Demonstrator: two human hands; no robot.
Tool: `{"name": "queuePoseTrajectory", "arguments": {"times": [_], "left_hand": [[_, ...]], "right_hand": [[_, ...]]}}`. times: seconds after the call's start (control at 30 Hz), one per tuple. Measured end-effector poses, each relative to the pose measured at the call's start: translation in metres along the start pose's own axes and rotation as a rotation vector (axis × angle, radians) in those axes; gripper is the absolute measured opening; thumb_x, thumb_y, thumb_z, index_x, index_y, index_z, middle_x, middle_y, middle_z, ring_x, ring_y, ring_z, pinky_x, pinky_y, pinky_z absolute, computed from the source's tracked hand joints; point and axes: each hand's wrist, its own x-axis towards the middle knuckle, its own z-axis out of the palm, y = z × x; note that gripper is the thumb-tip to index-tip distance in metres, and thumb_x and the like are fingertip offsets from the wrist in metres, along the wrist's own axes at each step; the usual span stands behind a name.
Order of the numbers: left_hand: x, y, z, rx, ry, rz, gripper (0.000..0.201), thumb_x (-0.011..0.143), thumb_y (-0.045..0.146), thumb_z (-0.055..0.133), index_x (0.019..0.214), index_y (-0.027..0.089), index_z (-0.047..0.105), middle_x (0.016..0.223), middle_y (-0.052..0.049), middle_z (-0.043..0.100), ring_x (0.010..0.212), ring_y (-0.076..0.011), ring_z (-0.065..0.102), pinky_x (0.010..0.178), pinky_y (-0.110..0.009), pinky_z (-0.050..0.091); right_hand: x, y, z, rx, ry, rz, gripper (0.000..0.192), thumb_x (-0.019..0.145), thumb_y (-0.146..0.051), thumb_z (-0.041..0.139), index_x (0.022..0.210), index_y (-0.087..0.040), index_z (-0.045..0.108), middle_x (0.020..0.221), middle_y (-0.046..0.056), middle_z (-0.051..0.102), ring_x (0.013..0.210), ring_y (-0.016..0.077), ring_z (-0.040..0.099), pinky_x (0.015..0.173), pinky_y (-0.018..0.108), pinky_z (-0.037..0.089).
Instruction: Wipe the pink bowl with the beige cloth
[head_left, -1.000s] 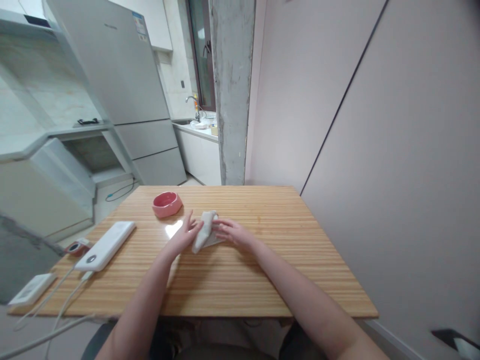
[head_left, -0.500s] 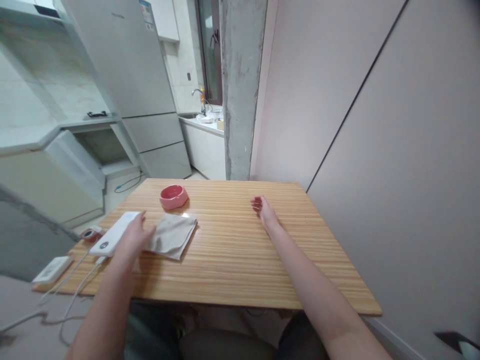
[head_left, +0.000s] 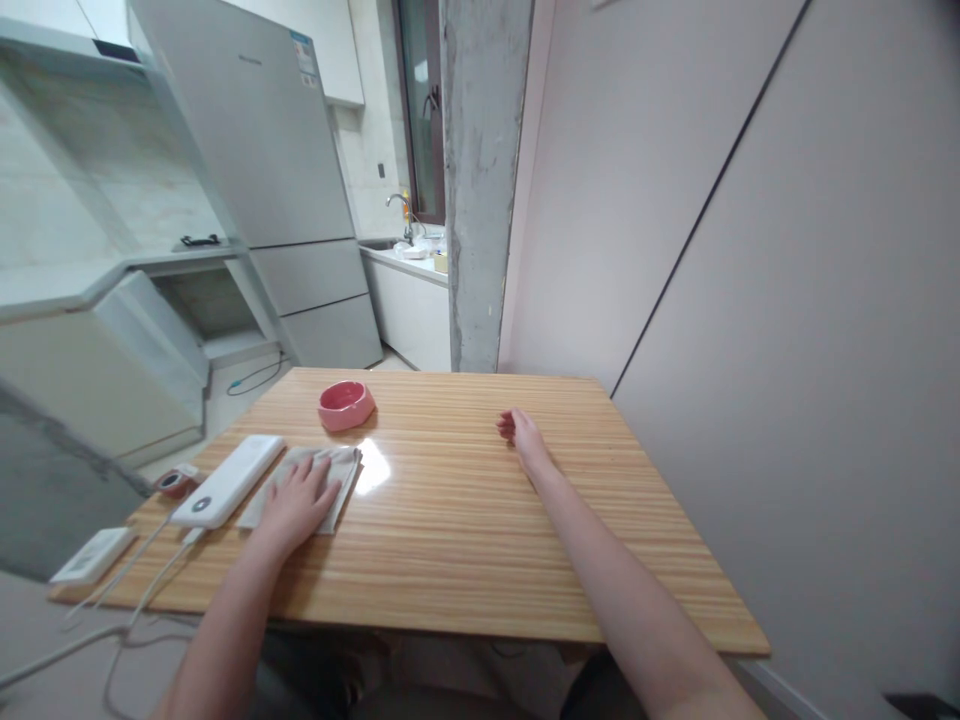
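Left hand (head_left: 300, 500) flat, palm down, on a folded beige cloth (head_left: 330, 477), fingers (head_left: 319, 470) spread wide, pressing, not gripping. The cloth lies flat on the left part of the wooden counter (head_left: 480, 520), its long axis running from the near-left edge toward the far right, the far end pointing roughly at the pink bowl (head_left: 346, 404). A white power bank (head_left: 229, 479) lies just beside the cloth on its left, nearly parallel, with cables off its near end. A small red-rimmed device (head_left: 174, 482) and a white flat box (head_left: 93, 555) sit at the counter's left edge. Right hand (head_left: 521, 438) rests on the counter well apart from the cloth, fingers loosely curled, holding nothing.
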Motion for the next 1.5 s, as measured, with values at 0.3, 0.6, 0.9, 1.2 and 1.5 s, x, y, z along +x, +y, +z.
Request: {"name": "queuePoseTrajectory", "arguments": {"times": [0.3,0.6,0.9,1.2,1.5], "left_hand": [[0.036,0.138,-0.019,-0.508,-0.048,0.416,0.035,0.089,0.037,0.043,0.109,0.018,0.063,0.102,-0.01,0.07,0.09,-0.0213,0.066,0.081,-0.034,0.052],[0.054,0.24,0.045,-0.475,-0.117,0.56,0.03,0.085,0.018,0.049,0.108,0.017,0.069,0.108,-0.013,0.071,0.099,-0.023,0.065,0.089,-0.034,0.048],[0.057,0.229,0.061,-0.574,-0.132,0.657,0.034,0.082,0.015,0.05,0.11,0.018,0.068,0.111,-0.008,0.071,0.103,-0.0217,0.064,0.092,-0.033,0.048],[0.082,0.137,-0.013,-0.318,0.506,0.135,0.037,0.088,0.027,0.049,0.122,0.013,0.056,0.129,-0.019,0.055,0.125,-0.033,0.045,0.107,-0.052,0.033],[0.11,0.059,-0.017,-0.015,0.266,0.035,0.017,0.081,0.026,0.064,0.087,0.011,0.061,0.109,-0.021,0.063,0.117,-0.0343,0.052,0.107,-0.052,0.03]], "right_hand": [[0.003,0.008,0.005,-0.037,-0.053,-0.047,0.039,0.072,-0.059,0.059,0.078,-0.02,0.057,0.068,0.001,0.064,0.057,0.0115,0.057,0.054,0.022,0.044],[-0.009,0.011,0.008,-0.3,-0.309,-0.302,0.03,0.079,-0.033,0.061,0.108,-0.023,0.065,0.105,0.006,0.07,0.097,0.0191,0.064,0.093,0.037,0.048],[-0.009,0.011,0.005,-0.464,-0.405,-0.398,0.018,0.082,-0.02,0.054,0.096,-0.019,0.065,0.098,0.006,0.07,0.092,0.0185,0.063,0.089,0.035,0.048],[-0.002,0.016,0.004,-0.45,-0.267,-0.366,0.017,0.08,-0.02,0.052,0.09,-0.018,0.065,0.097,0.006,0.064,0.083,0.0156,0.062,0.083,0.031,0.05],[0.007,0.024,0.005,-0.317,-0.199,-0.321,0.016,0.076,-0.027,0.055,0.086,-0.02,0.066,0.094,0.005,0.066,0.082,0.0165,0.062,0.081,0.033,0.052]]}}
